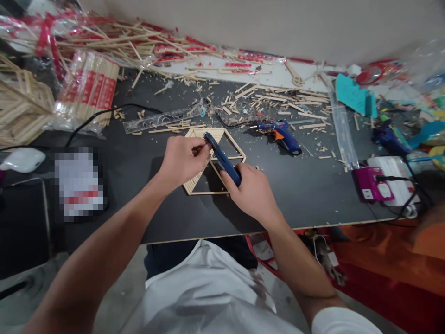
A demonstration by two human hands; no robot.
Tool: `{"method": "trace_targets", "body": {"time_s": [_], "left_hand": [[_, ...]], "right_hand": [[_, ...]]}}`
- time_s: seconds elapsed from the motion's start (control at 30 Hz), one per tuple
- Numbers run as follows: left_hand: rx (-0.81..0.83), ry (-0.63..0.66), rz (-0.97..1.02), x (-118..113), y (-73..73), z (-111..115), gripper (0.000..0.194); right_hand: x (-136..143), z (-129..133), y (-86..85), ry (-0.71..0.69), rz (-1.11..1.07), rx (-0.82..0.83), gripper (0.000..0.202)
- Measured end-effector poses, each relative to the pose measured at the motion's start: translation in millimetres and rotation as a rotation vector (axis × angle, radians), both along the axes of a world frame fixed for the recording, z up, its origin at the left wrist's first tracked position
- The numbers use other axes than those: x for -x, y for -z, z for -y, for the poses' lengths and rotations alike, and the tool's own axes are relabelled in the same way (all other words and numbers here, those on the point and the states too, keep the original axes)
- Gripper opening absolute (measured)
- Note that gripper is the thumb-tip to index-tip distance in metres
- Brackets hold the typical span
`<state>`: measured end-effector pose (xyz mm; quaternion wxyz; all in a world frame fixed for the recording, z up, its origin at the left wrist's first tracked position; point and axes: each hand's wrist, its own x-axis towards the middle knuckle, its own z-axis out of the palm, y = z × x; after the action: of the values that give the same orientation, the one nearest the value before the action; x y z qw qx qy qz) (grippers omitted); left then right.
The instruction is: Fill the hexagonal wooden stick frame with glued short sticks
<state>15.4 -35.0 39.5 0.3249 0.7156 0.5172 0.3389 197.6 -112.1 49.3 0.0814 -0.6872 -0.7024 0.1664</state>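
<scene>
My right hand (253, 192) is wrapped round a long blue tool that looks like a utility knife (226, 163), its dark head pointing up and left. Close to that head, my left hand (182, 160) is closed in a pinch; whatever its fingertips hold is too small or hidden to make out. Beneath both hands lies a hexagon-like frame of thin wooden sticks (208, 192). Rows of sticks fill its left and upper sections, while the other sections show the dark table through them. My hands cover part of the frame.
A blue glue gun (283, 134) lies right of the frame, among stick offcuts (299, 97). Behind are a clear ruler (163, 116) and wrapped chopsticks (88, 88). A phone-like item (79, 183) sits left, a magenta adapter (371, 183) right. Black cords cross the table (313, 199).
</scene>
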Motion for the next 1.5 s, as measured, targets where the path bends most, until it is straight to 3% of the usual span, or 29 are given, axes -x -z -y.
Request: {"method": "trace_targets", "body": {"time_s": [0.47, 1.07, 1.3, 1.5], "left_hand": [[0.146, -0.026, 0.087, -9.3, -10.6, 4.5, 0.029], [0.205, -0.037, 0.17, -15.6, -1.5, 6.4, 0.018], [0.259, 0.054, 0.25, -7.1, -2.6, 1.2, 0.015], [0.215, 0.188, 0.236, 1.5, -1.8, -0.7, 0.018]], "right_hand": [[-1.6, 0.1, 3.4, 0.018, -0.033, -0.024, 0.04], [2.1, 0.3, 8.9, 0.063, 0.025, 0.022, 0.047], [-0.6, 0.9, 10.9, 0.112, -0.114, 0.006, 0.051], [-9.9, 1.7, 1.3, 0.044, -0.303, 0.024, 0.049]]}}
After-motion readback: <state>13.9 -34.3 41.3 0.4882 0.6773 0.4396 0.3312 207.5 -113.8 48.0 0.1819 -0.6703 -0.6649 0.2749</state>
